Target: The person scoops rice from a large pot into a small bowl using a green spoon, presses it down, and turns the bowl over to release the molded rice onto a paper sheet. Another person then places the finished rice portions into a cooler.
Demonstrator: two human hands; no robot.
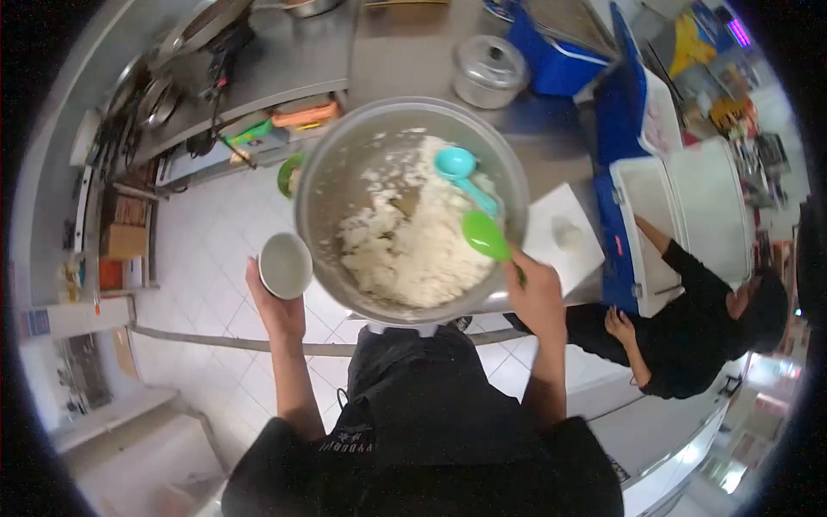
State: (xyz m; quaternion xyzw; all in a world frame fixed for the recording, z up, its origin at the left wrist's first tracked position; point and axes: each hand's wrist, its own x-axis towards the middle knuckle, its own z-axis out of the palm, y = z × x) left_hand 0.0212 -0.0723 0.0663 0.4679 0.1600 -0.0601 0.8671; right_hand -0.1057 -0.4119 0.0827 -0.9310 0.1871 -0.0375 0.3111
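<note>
A large round metal pot point(326, 164) holds a white, rice-like food point(431, 258), with bare metal showing at its upper left. My left hand point(280, 308) is wrapped round a pale, empty-looking bowl point(285, 265), just outside the pot's left rim. With my right hand point(534, 293) I grip a green spoon point(485, 234), its head over the food near the right rim. A turquoise scoop point(455, 163) rests on the food, its handle towards the green spoon.
Behind the pot stands a lidded metal pot point(490, 71). A white sheet point(564, 237) lies at the right. Beyond it, a person in black point(680, 336) reaches into an open blue-and-white cooler point(650, 207). Pans point(202, 26) sit at the upper left.
</note>
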